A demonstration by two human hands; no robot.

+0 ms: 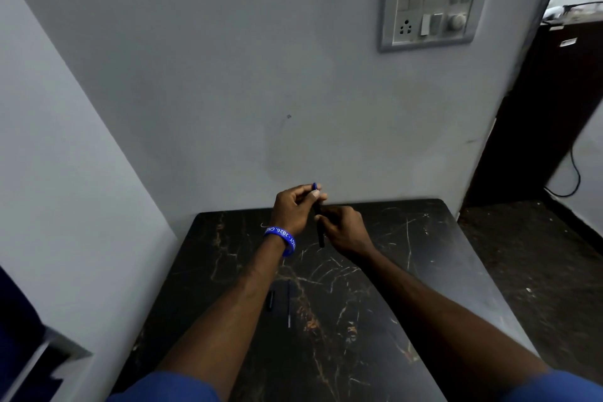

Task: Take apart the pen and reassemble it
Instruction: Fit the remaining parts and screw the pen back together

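Observation:
Above the far part of the black marble table (pixel 408 254), both hands hold a dark pen barrel (pixel 320 237) nearly upright. My left hand (pixel 293 209), with a blue wristband, pinches the barrel's upper end, where a small blue tip (pixel 314 186) sticks out. My right hand (pixel 346 228) grips the barrel's middle from the right. Two loose parts lie on the table nearer to me: a short dark cap-like piece (pixel 270 300) and a thin refill (pixel 289 303) beside it.
A grey wall stands right behind the table, with a switch panel (pixel 432 5) high on the right. To the right of the table is dark floor and a dark cabinet (pixel 538 114) with a cable.

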